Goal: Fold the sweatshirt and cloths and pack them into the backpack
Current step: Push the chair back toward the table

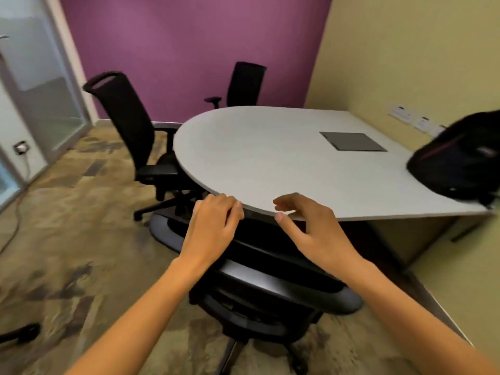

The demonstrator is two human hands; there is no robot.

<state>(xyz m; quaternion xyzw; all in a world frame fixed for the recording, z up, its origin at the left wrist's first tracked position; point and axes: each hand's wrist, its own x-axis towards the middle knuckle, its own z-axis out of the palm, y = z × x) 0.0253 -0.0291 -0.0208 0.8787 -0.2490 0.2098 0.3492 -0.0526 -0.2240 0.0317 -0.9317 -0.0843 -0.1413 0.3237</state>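
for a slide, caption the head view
Left hand and right hand at the edge of the grey table, black backpack on its right end.

- table (270,147): matt grey laminate look, smooth
- backpack (460,158), right edge: black fabric
- chair (127,115), left: black mesh back
- floor (67,226): patterned carpet

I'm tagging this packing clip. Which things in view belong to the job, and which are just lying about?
Job: backpack, lying on the table. Sweatshirt and cloths not in view.
Lying about: left chair, far chair, near chair, floor cable.
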